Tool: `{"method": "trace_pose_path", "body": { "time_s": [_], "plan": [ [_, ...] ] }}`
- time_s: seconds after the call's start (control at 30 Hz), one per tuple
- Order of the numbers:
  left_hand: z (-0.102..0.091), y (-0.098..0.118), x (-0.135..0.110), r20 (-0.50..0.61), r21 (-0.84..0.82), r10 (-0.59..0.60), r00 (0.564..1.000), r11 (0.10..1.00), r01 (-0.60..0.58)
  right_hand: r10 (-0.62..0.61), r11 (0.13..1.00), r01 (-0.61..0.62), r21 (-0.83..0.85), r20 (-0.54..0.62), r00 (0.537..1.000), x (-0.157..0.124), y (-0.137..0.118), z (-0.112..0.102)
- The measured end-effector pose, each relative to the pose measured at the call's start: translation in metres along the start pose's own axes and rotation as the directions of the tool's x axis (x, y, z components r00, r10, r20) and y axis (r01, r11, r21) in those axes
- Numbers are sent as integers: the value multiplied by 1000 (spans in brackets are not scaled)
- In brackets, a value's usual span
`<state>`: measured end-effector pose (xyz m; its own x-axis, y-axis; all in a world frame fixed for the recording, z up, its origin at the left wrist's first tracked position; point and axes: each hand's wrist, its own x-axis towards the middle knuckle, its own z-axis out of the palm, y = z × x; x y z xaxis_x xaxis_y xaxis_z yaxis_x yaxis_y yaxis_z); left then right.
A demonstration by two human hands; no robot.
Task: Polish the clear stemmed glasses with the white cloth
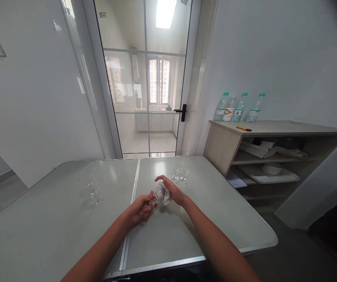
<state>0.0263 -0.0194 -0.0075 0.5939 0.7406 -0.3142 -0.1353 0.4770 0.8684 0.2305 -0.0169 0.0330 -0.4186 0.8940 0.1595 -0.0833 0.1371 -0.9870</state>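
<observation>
1. The left hand (140, 209) and right hand (173, 190) hold a wine glass (158, 192) and a cloth (167, 199) between them, over the middle of the table (215, 231).
2. Two glasses (180, 172) stand near, at 1 o'clock.
3. More glasses (92, 190) stand at 9 o'clock, well apart.
4. A shelf unit (223, 147) is at 2 o'clock, beside the table.
5. Four bottles (237, 107) and a pen (244, 128) are on top of it.
6. A glass door (147, 78) is behind the table, at 12 o'clock.

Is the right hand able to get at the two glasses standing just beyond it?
Probably yes: only bare table lies between the right hand and the two glasses, though that hand holds a cloth.
</observation>
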Motion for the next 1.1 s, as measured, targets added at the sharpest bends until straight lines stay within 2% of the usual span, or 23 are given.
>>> {"method": "trace_pose_path", "body": {
  "time_s": [0.07,0.13,0.17,0.23,0.27,0.33,0.37,0.4,0.43,0.47,0.57,0.6,0.67,0.73,0.77,0.83,0.87,0.9,0.97,1.0,1.03,1.07,1.1],
  "plan": [
    [2,3,-1,-12,43,26,1000,999,-26,4,1000,-4,-4,-14,1000,0,0,1],
    [4,3,-2,-73,226,179,981,961,-158,18,999,-17,37,-39,999,2,2,2],
    [5,3,-3,-101,356,285,953,905,-233,21,998,-18,68,-51,998,3,4,3],
    [5,2,-5,-123,634,505,854,702,-324,21,992,-13,125,-62,998,6,8,4],
    [4,2,-6,-109,748,592,799,578,-327,24,989,-14,150,-61,998,8,10,5],
    [3,0,-8,-66,882,706,705,372,-290,49,982,-40,187,-46,998,9,12,5],
    [3,0,-9,-53,907,731,680,321,-274,65,978,-57,199,-35,997,9,12,6],
    [3,-1,-9,-59,907,732,678,322,-269,78,977,-71,202,-26,997,9,12,6],
    [4,-2,-9,-85,884,710,699,377,-275,85,978,-80,194,-18,996,9,12,6],
    [5,-2,-9,-124,833,660,741,475,-284,83,981,-79,175,-17,996,8,12,5],
    [4,-1,-5,-174,478,345,922,849,-227,46,994,-44,103,-17,999,5,8,2],
    [2,0,-3,-147,330,218,965,930,-160,31,996,-30,87,-11,999,4,6,0],
    [-1,2,0,-65,107,19,998,994,-12,-3,999,2,47,15,1000,2,4,-4],
    [-4,2,1,-33,43,-47,998,998,48,-34,999,35,-27,48,998,1,2,-5],
    [-4,2,1,-52,76,-13,999,997,17,-49,996,54,-73,62,997,1,2,-5],
    [-2,1,0,-132,258,181,975,956,-143,-79,985,87,-148,63,995,2,3,-3],
    [-1,0,-2,-164,396,317,934,888,-232,-90,981,97,-166,47,995,3,3,-1],
    [0,-1,-3,-176,542,451,875,786,-297,-98,980,100,-172,22,995,4,4,2],
    [2,-1,-6,-148,769,643,751,553,-322,-96,984,91,-150,-26,995,5,6,6],
    [3,-2,-8,-129,832,695,707,464,-305,-88,989,83,-126,-37,995,5,6,7],
    [3,-2,-8,-114,864,715,690,415,-287,-77,993,74,-94,-34,996,5,7,7],
    [4,-2,-9,-111,866,708,697,413,-281,-63,996,62,-57,-21,998,4,7,7],
    [5,-2,-9,-119,842,680,724,455,-289,-50,999,50,-17,-5,999,4,6,6]
  ]
}}
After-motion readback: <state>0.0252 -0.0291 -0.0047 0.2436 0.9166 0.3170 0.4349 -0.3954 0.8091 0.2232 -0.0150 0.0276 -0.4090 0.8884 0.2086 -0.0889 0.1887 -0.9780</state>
